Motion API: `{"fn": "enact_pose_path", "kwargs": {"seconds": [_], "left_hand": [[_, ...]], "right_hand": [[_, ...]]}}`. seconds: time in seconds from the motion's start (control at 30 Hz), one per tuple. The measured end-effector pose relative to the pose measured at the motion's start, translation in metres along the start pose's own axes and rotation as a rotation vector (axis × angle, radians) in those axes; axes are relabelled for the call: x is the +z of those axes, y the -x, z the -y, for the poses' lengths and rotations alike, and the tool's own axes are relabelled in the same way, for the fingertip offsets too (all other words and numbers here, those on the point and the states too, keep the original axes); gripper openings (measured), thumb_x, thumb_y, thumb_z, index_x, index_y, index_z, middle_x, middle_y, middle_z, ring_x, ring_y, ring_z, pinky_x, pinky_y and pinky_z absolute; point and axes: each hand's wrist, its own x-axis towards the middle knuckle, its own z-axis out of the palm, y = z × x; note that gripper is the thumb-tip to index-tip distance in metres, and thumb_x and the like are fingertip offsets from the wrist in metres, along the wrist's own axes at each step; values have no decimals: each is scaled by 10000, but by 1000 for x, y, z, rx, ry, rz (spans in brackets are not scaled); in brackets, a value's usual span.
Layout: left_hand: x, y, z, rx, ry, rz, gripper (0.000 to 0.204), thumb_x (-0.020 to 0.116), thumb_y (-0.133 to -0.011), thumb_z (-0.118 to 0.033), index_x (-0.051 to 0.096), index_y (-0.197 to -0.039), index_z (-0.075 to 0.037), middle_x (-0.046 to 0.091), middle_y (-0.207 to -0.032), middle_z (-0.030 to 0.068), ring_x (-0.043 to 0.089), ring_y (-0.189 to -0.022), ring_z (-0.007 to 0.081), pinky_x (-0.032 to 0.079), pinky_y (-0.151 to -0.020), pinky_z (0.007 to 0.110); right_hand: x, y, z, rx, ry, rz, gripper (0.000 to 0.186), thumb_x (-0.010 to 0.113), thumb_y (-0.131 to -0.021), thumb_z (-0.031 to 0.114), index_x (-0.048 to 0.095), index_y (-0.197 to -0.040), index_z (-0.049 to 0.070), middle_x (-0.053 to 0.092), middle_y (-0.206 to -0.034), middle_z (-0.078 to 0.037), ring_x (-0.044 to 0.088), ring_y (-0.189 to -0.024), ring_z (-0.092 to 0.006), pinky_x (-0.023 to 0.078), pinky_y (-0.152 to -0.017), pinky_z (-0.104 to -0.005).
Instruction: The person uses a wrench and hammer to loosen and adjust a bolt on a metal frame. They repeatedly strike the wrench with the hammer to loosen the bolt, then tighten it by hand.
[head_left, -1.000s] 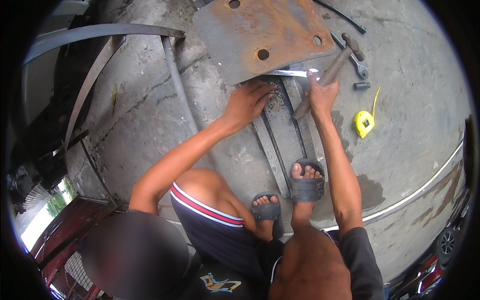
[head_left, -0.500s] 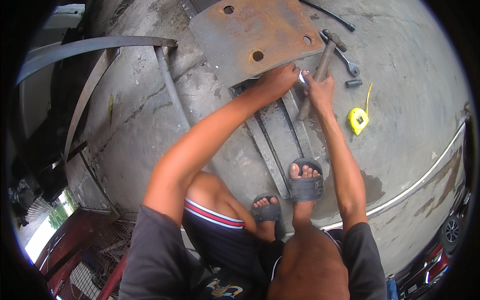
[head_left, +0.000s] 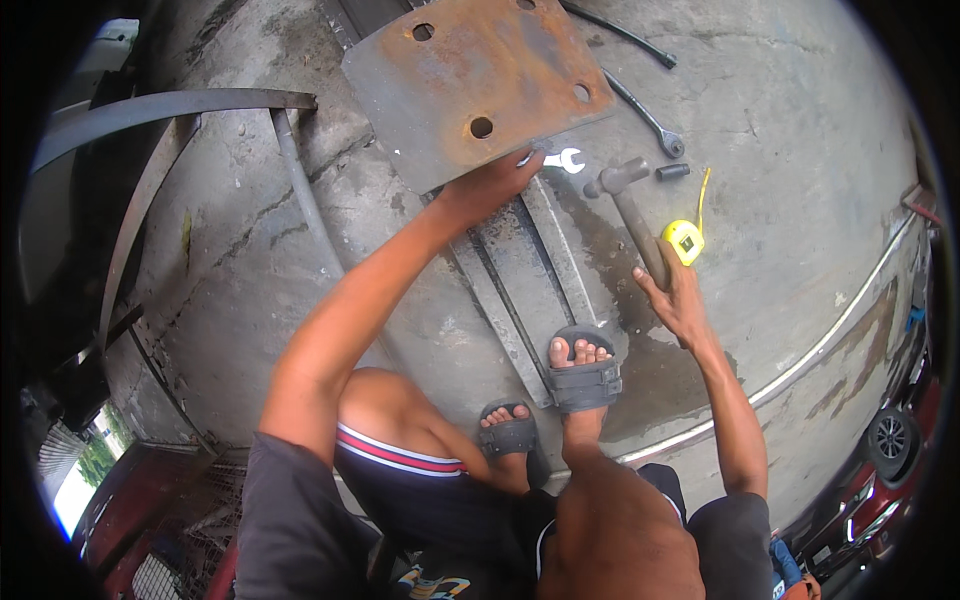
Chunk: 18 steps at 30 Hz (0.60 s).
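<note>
My left hand [head_left: 495,185] is closed on an open-end wrench [head_left: 568,160], whose bright jaw sticks out past my fingers. This hand lies at the near edge of a rusty steel plate [head_left: 520,75] with several bolt holes, and the wrench's other end is hidden. Lower right, my right hand [head_left: 680,300] grips the end of a hammer [head_left: 636,215] handle, its thumb held off to the side. The hammer head points away from me, beside the wrench jaw. Long metal rails [head_left: 560,250] run from beneath the plate toward my feet.
Right of the plate lie a ratchet [head_left: 650,118], a dark socket [head_left: 673,172] and a black bar [head_left: 630,38]. A yellow tape measure [head_left: 684,242] sits beside my right hand, its blade partly out. Curved steel strips [head_left: 180,105] stand at left.
My right hand has moved away from my left, down and to the right, swinging the hammer head toward the wrench. The wrench jaw now shows in my left hand. The whole view has shifted slightly.
</note>
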Motion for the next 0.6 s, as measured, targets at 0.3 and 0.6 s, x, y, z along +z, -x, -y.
{"fn": "enact_pose_path", "kwargs": {"seconds": [0.3, 0.6], "left_hand": [[2, 42, 13, -374, 400, -102, 208, 590, -965, -220, 695, -1117, -123, 670, -1080, 61, 628, -1004, 275, 508, -864, 353], [-12, 32, 6, -507, 717, -288, 212, 667, -929, -187, 685, -1087, -48, 689, -1025, 113, 653, -958, 292, 511, -838, 363]], "right_hand": [[-85, -75, -6, -697, 1015, 408, 415, 501, -982, 218, 455, -1381, 113, 643, -976, -119, 703, -810, -268, 531, -616, -415], [-83, -158, 51, -1075, 1131, 581, 169, 496, -981, 217, 511, -951, 51, 582, -659, -78, 649, -544, -238, 507, -471, -379]]}}
